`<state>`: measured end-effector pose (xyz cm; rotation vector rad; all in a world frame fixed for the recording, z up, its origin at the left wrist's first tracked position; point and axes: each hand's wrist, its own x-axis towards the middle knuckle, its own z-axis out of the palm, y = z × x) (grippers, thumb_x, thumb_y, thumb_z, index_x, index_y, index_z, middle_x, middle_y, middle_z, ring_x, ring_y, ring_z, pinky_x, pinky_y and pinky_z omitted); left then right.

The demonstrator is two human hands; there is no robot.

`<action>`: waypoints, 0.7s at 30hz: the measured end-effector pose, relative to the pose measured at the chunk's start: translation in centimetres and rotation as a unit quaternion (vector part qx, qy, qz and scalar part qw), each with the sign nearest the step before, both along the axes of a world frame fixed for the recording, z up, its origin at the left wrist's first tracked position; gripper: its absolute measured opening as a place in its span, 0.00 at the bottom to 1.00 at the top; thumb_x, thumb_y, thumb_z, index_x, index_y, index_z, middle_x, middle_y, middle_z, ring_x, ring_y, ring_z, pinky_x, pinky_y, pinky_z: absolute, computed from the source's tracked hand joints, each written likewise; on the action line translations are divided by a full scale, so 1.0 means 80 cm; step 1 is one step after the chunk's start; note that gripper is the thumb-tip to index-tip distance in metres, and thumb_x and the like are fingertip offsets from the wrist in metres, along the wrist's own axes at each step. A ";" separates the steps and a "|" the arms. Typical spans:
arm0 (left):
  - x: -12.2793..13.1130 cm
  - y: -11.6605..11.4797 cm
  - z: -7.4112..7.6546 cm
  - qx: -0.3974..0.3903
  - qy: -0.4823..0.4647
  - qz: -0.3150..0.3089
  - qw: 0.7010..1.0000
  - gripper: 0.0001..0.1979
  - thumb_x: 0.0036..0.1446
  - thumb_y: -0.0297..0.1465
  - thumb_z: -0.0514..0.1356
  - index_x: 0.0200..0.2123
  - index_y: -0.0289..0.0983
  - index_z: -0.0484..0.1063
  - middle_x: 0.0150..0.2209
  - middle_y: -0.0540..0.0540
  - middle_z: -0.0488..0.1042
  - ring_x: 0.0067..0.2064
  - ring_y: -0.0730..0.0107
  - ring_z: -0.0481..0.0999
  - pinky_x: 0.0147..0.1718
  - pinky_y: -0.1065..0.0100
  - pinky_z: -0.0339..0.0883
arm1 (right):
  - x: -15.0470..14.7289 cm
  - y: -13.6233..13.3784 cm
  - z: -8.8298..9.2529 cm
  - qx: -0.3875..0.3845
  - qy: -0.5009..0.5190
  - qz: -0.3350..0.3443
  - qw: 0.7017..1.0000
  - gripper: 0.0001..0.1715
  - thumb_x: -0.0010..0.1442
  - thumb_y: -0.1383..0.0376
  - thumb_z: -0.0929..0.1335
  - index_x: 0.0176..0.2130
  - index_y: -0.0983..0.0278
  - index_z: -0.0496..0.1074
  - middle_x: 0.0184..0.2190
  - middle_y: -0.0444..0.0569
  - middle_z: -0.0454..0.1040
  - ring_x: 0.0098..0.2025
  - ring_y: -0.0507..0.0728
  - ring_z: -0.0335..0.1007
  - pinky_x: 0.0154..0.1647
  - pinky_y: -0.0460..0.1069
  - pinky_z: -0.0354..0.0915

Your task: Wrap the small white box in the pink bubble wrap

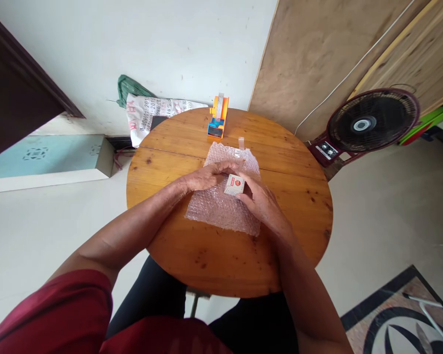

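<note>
A small white box (pixel 235 185) with red print is held above a sheet of bubble wrap (pixel 221 211) that lies on the round wooden table. My right hand (pixel 259 197) grips the box from its right side, thumb at the near edge and fingers at the far edge. Just beyond the box, my left hand (pixel 210 175) reaches across the bubble wrap with its fingers stretched out to the right; whether they touch the box cannot be made out. A strip of clear tape (pixel 241 143) sticks out past the far edge of the wrap.
An orange and blue tape dispenser (pixel 217 118) stands at the far side of the wooden table (pixel 162 182). Behind the table lie a printed white sack (pixel 143 118) and a green bag (pixel 131 87). A dark fan (pixel 369 123) is at the right.
</note>
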<state>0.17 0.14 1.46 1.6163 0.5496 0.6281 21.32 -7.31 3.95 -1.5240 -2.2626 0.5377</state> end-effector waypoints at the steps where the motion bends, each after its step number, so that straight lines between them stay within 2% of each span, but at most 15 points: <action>1: 0.000 0.000 0.000 0.000 -0.003 -0.004 1.000 0.24 0.52 0.27 0.58 0.55 0.36 0.66 0.55 0.42 0.74 0.54 0.57 0.74 0.56 0.54 0.66 | 0.000 0.000 0.001 0.002 0.003 -0.001 1.000 0.36 0.62 0.65 0.65 0.67 0.60 0.58 0.64 0.53 0.66 0.63 0.65 0.65 0.63 0.62 0.62; 4: 0.000 0.001 -0.001 -0.006 -0.005 -0.003 1.000 0.24 0.53 0.29 0.60 0.55 0.36 0.66 0.57 0.41 0.73 0.56 0.57 0.74 0.57 0.55 0.65 | -0.002 -0.001 0.003 0.001 0.000 -0.010 1.000 0.38 0.61 0.65 0.66 0.68 0.61 0.57 0.64 0.54 0.66 0.64 0.65 0.64 0.62 0.62 0.62; 8: -0.001 0.002 -0.004 -0.003 0.006 0.008 1.000 0.23 0.55 0.31 0.61 0.55 0.36 0.67 0.54 0.42 0.75 0.54 0.57 0.75 0.56 0.55 0.66 | -0.003 -0.001 0.003 -0.014 -0.009 -0.023 1.000 0.39 0.60 0.63 0.67 0.68 0.62 0.56 0.62 0.56 0.69 0.61 0.67 0.68 0.59 0.63 0.64; 12: -0.001 0.000 -0.003 -0.001 -0.006 0.010 1.000 0.23 0.57 0.35 0.62 0.55 0.37 0.67 0.55 0.41 0.75 0.55 0.55 0.74 0.57 0.52 0.66 | -0.004 -0.001 0.000 -0.005 -0.001 -0.023 1.000 0.42 0.58 0.63 0.69 0.68 0.62 0.56 0.64 0.56 0.65 0.63 0.67 0.64 0.61 0.64 0.62; 17: 0.002 -0.005 0.002 -0.028 -0.043 0.048 0.998 0.22 0.57 0.40 0.64 0.52 0.37 0.70 0.54 0.40 0.76 0.56 0.53 0.74 0.59 0.51 0.64 | -0.005 -0.001 -0.002 -0.012 0.009 -0.046 0.999 0.40 0.56 0.64 0.70 0.66 0.61 0.59 0.63 0.55 0.67 0.63 0.66 0.65 0.61 0.63 0.63; 21: -0.002 -0.008 0.006 0.003 -0.044 0.080 0.996 0.25 0.54 0.46 0.65 0.49 0.36 0.72 0.54 0.40 0.74 0.58 0.53 0.72 0.62 0.51 0.61 | -0.003 0.000 -0.003 -0.008 0.015 -0.047 0.999 0.39 0.57 0.63 0.69 0.65 0.64 0.59 0.63 0.58 0.66 0.63 0.66 0.64 0.62 0.63 0.62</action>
